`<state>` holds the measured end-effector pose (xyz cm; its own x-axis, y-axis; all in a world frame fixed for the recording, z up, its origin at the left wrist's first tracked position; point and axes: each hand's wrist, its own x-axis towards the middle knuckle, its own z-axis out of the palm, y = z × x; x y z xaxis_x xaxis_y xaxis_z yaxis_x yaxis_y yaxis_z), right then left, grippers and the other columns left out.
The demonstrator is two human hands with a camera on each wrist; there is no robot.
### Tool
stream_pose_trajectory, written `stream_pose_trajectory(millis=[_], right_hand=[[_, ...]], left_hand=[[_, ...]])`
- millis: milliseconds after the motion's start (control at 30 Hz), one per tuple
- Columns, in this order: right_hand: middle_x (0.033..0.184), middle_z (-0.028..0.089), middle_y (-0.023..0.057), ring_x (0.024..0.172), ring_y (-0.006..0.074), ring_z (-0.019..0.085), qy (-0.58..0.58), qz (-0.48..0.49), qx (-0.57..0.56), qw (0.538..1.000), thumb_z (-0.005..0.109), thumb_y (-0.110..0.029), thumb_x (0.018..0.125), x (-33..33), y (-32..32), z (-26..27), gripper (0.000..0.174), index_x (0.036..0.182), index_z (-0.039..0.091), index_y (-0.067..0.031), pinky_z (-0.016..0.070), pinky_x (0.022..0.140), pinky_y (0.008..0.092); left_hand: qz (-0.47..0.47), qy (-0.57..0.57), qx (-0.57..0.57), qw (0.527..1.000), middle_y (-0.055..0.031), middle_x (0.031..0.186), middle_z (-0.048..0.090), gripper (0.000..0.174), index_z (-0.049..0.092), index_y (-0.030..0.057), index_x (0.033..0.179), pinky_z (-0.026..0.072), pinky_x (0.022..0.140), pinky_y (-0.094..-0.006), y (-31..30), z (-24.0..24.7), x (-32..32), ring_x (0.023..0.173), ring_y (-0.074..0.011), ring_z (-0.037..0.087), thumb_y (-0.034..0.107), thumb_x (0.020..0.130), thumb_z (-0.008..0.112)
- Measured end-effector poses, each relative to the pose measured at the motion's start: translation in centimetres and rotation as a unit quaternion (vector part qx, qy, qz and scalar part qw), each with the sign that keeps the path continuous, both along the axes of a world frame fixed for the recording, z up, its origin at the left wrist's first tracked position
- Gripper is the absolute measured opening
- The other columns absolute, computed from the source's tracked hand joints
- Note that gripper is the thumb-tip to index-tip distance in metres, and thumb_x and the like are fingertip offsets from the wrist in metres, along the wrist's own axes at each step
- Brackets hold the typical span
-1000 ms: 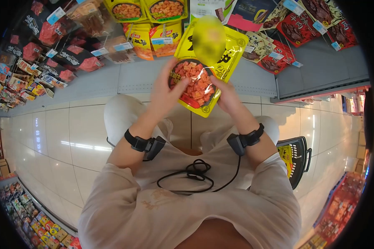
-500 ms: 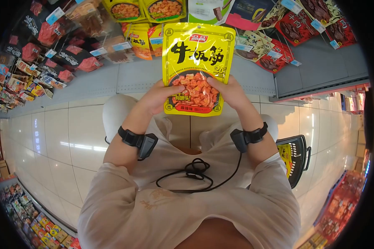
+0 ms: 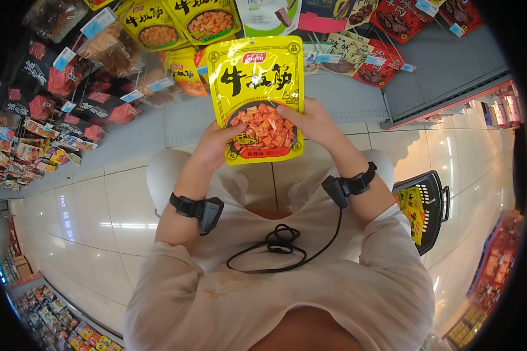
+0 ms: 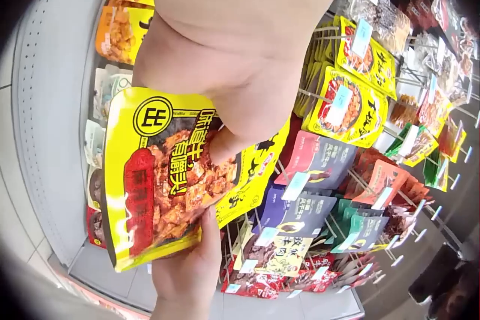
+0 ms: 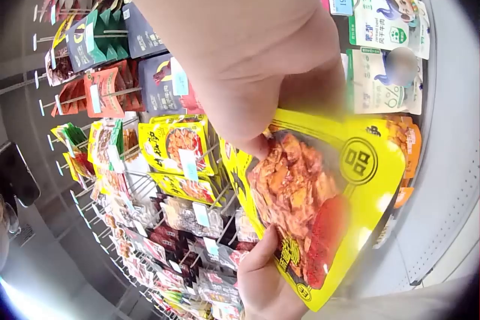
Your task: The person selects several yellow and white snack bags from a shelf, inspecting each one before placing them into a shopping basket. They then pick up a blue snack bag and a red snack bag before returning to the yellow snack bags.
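Observation:
A yellow snack pouch (image 3: 255, 88), printed with black characters and a bowl of red-orange chunks, is held up in front of the body, its printed face toward the head camera. My left hand (image 3: 215, 143) grips its lower left edge, thumb across the front. On the opposite edge my right hand (image 3: 313, 120) pinches it a little higher, thumb on the picture. The fingers behind the pouch are hidden in the head view. Both wrist views show the same pouch (image 4: 127, 185) between the two thumbs, with its lower part (image 5: 367, 185) nearest the right wrist camera.
Hanging packs fill the shelf ahead, among them matching yellow pouches (image 3: 202, 20), dark meat packs (image 3: 108, 105) and red packs (image 3: 398, 20). A black basket (image 3: 433, 205) with yellow packs (image 3: 413, 213) stands on the floor at the right. A black cable (image 3: 281, 237) lies across the lap.
The pouch turned from tilted to nearly upright, then shifted left with both hands. A yellow blur over its top has gone. The head view has shifted, showing more of the basket.

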<state>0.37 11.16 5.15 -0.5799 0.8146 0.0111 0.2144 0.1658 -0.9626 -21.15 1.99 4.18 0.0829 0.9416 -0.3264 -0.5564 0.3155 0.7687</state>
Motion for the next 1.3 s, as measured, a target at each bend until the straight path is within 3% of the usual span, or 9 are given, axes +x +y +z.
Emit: stream_pose_trajectory(millis=[200, 267, 367, 500, 667, 700, 833, 1033, 1300], right_hand=[[0.099, 0.064, 0.0114, 0.087, 0.0197, 0.061, -0.003, -0.157, -0.144, 0.977, 0.058, -0.036, 0.087, 0.4, 1.3, 0.0, 0.050, 0.123, 0.050, -0.0023, 0.0480, 0.076, 0.0330], [0.111, 0.060, 0.0136, 0.097, 0.0235, 0.060, 0.248, -0.034, -0.470, 0.847, 0.056, -0.042, 0.087, 1.2, 1.2, 1.8, 0.058, 0.127, 0.045, -0.0022, 0.0472, 0.084, 0.0363], [0.119, 0.056, 0.0145, 0.104, 0.0247, 0.058, 0.435, 0.019, -0.498, 0.750, 0.056, -0.039, 0.087, 0.8, -0.1, 4.6, 0.056, 0.126, 0.044, -0.0009, 0.0457, 0.090, 0.0386], [0.109, 0.061, 0.0117, 0.098, 0.0248, 0.060, 0.285, 0.028, -0.447, 0.848, 0.059, -0.023, 0.085, 2.2, 0.0, 3.3, 0.040, 0.117, 0.052, 0.0002, 0.0489, 0.085, 0.0386], [0.087, 0.065, 0.0091, 0.080, 0.0182, 0.063, 0.227, -0.045, -0.337, 0.913, 0.063, -0.006, 0.077, 5.3, -1.5, 7.3, 0.017, 0.093, 0.062, -0.0007, 0.0512, 0.069, 0.0309], [0.085, 0.065, 0.0090, 0.079, 0.0180, 0.062, 0.266, -0.066, -0.340, 0.900, 0.062, -0.005, 0.077, 6.3, -1.5, 7.9, 0.015, 0.092, 0.062, -0.0002, 0.0513, 0.069, 0.0311], [0.094, 0.064, 0.0122, 0.082, 0.0230, 0.064, 0.399, -0.202, -0.238, 0.862, 0.059, 0.000, 0.075, 13.9, -3.8, 8.3, 0.026, 0.101, 0.058, 0.0020, 0.0548, 0.069, 0.0400], [0.107, 0.057, 0.0148, 0.102, 0.0248, 0.056, 0.564, -0.492, -0.056, 0.661, 0.052, 0.004, 0.079, 28.4, -10.7, 4.6, 0.032, 0.110, 0.047, 0.0041, 0.0471, 0.091, 0.0367], [0.097, 0.057, 0.0172, 0.086, 0.0299, 0.061, 0.461, -0.751, 0.037, 0.471, 0.047, 0.002, 0.082, 41.0, -19.2, -1.7, 0.020, 0.101, 0.047, 0.0058, 0.0553, 0.071, 0.0319]], left_hand=[[-0.042, 0.505, 0.095, 0.857, -0.0113, 0.115, 0.059, 0.036, 0.057, 0.0062, 0.116, 0.0458, 0.084, -0.0355, 0.1, 0.3, 0.1, 0.099, -0.0239, 0.060, -0.001, 0.082, 0.054], [0.046, 0.667, 0.337, 0.663, -0.0103, 0.118, 0.057, 0.050, 0.057, 0.0111, 0.119, 0.0414, 0.089, -0.0392, 0.5, 0.0, 0.4, 0.106, -0.0276, 0.055, -0.006, 0.071, 0.052], [0.066, 0.755, 0.367, 0.539, -0.0140, 0.119, 0.056, 0.050, 0.059, 0.0089, 0.116, 0.0385, 0.093, -0.0405, 0.6, 1.6, 0.5, 0.110, -0.0316, 0.052, -0.005, 0.068, 0.053], [0.061, 0.769, 0.373, 0.516, -0.0145, 0.123, 0.054, 0.049, 0.059, 0.0071, 0.116, 0.0352, 0.097, -0.0408, -0.4, 2.5, 0.8, 0.114, -0.0300, 0.050, -0.005, 0.068, 0.053], [0.073, 0.681, 0.396, 0.612, -0.0179, 0.132, 0.046, 0.053, 0.044, -0.0001, 0.129, 0.0316, 0.103, -0.0398, 0.4, -0.4, 1.2, 0.122, -0.0324, 0.044, -0.001, 0.078, 0.057], [0.070, 0.720, 0.393, 0.568, -0.0169, 0.135, 0.044, 0.054, 0.038, -0.0003, 0.134, 0.0316, 0.102, -0.0388, 0.3, -1.1, 0.9, 0.123, -0.0315, 0.044, 0.001, 0.082, 0.055], [0.024, 0.649, 0.318, 0.691, -0.0146, 0.136, 0.043, 0.053, 0.034, 0.0040, 0.137, 0.0340, 0.099, -0.0375, 0.0, -0.9, 1.1, 0.122, -0.0284, 0.045, 0.002, 0.087, 0.051], [-0.044, 0.575, 0.236, 0.782, -0.0132, 0.139, 0.038, 0.053, 0.032, 0.0076, 0.139, 0.0400, 0.092, -0.0354, 0.7, -2.7, 1.1, 0.118, -0.0274, 0.048, 0.002, 0.089, 0.049], [-0.120, 0.540, 0.234, 0.799, -0.0168, 0.139, 0.037, 0.052, 0.030, 0.0045, 0.138, 0.0431, 0.090, -0.0335, 1.7, -3.1, 3.1, 0.117, -0.0299, 0.049, 0.000, 0.089, 0.045]])
